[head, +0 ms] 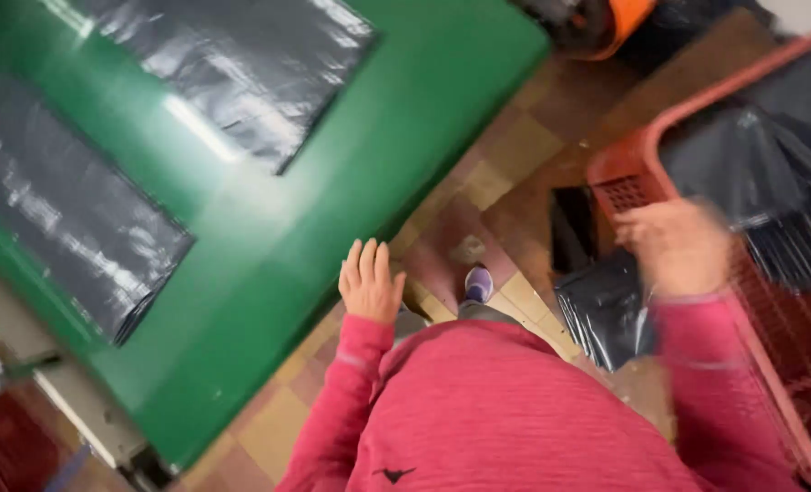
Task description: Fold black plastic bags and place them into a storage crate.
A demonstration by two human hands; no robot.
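Note:
My left hand [369, 281] is flat and empty, fingers together, hovering by the near edge of a green table [332, 155]. My right hand [674, 244] is blurred by motion at the corner of a red plastic crate [626, 182]. It seems to grip the top of black plastic bags [606, 310] that hang down beside the crate. Two flat stacks of black plastic bags lie on the table, one at the far side [241, 64] and one at the left [59, 205].
More black bags [751, 159] fill the red crate at the right. An orange object [619, 18] sits at the top edge. The floor is tiled in brown and yellow [505, 155]. My shoe [478, 282] stands between table and crate.

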